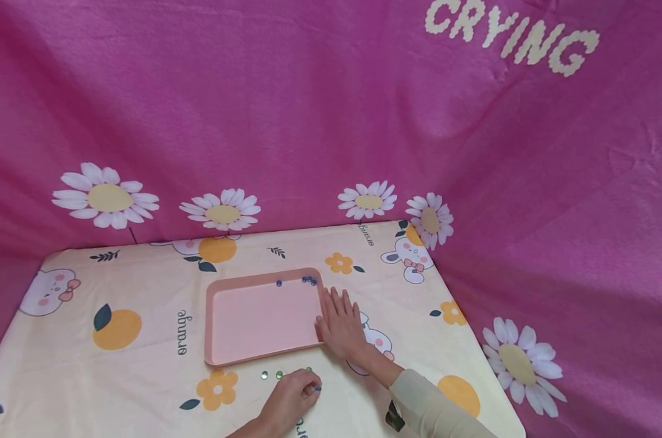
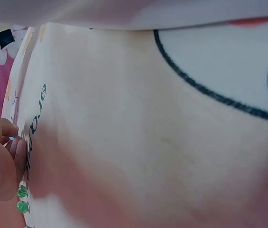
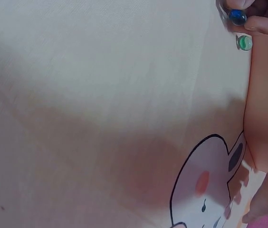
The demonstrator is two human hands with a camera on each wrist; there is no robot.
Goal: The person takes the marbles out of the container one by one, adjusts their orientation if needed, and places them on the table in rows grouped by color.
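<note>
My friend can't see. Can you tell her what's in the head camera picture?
A left hand pinches a blue bead on a cartoon tablecloth, just below a pink tray. The right hand lies flat against the tray's right edge, and green beads lie beside the left hand.

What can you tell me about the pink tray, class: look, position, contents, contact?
The pink tray is a shallow rectangle with rounded corners and a raised rim, looking like smooth plastic. It lies flat on the printed tablecloth. A few dark blue beads sit along its far edge. The right hand rests flat against its right rim.
</note>
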